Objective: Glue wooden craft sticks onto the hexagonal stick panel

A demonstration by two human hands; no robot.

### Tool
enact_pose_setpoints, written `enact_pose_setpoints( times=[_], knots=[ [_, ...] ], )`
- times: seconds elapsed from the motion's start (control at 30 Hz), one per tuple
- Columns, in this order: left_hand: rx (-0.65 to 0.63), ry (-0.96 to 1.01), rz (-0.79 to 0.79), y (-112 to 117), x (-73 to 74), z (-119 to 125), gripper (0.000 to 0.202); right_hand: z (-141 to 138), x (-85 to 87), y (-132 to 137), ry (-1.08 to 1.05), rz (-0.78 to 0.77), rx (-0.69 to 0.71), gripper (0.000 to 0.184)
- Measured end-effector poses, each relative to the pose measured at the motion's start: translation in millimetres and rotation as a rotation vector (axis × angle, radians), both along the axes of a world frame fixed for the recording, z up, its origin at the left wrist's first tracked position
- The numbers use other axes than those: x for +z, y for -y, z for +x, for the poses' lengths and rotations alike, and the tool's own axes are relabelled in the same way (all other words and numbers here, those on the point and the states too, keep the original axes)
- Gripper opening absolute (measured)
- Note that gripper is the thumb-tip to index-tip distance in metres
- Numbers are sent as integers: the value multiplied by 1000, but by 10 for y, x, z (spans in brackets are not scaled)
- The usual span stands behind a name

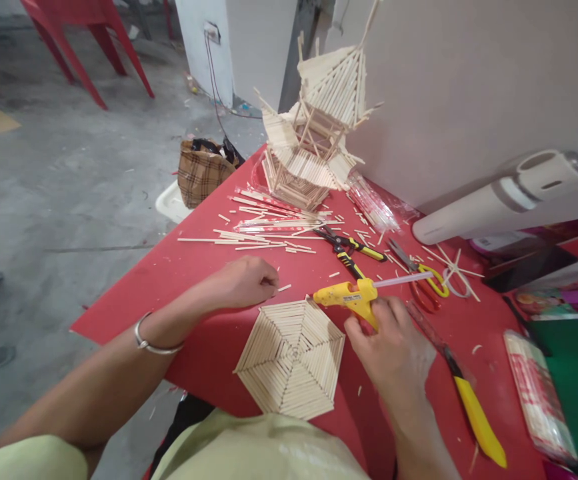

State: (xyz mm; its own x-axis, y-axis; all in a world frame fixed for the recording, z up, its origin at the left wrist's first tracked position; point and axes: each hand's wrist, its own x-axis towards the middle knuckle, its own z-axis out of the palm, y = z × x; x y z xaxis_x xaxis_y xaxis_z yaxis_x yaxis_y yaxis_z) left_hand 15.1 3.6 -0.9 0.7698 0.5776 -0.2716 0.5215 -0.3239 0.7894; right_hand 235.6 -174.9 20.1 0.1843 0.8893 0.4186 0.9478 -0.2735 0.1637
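One hexagonal panel point(289, 373) of pale sticks lay flat on the red tabletop point(203, 353), close to the person's torso. The right hand point(393, 347) gripped a yellow glue gun point(346, 295), a translucent glue stick point(403, 279) jutting from its rear and its nozzle beside the panel's upper corner; whether they touched could not be told. The left hand point(246, 280) was curled just beside a short stick piece point(284, 288); whether it pinched anything could not be told. Good gluing here seemed to call for a steady nozzle, a small bead right at the corner, and left fingertips clear of the likely hot tip.
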Motion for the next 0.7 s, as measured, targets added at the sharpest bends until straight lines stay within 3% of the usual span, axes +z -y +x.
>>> enact_pose_setpoints(
  times=[0.7],
  knots=[
    [-25,15,50,-14,-20,-26,14,-200,3,-92,-39,9,95,19]
  ],
)
